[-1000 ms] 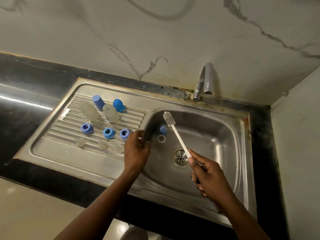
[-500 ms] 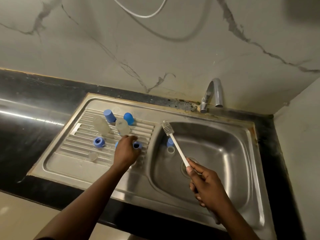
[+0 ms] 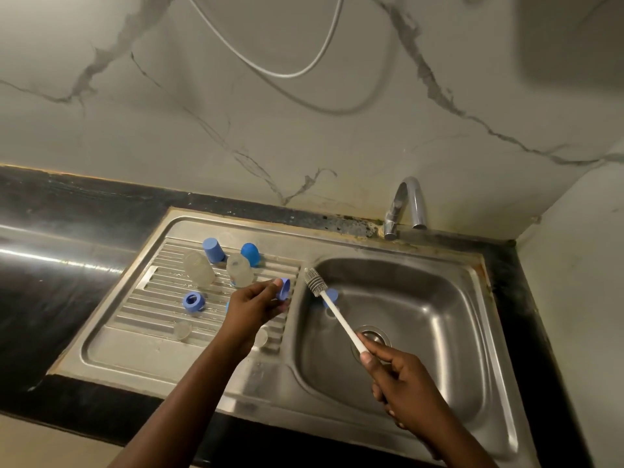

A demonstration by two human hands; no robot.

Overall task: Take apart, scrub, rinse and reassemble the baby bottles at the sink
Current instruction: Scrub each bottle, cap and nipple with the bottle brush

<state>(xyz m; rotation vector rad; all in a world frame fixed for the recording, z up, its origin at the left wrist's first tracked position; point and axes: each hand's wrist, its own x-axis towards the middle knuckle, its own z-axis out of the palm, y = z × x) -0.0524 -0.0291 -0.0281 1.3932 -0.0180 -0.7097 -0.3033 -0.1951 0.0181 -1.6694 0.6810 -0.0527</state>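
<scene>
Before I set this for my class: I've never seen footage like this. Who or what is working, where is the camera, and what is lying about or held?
No machine here: a person works bare-handed, and the single camera sits on their head, looking down at a steel sink. On the drainboard lie two clear bottles, two blue caps, a blue ring and what look like clear teats. The left hand pinches a second blue ring; the right hand grips a white bottle brush over the basin.
</scene>
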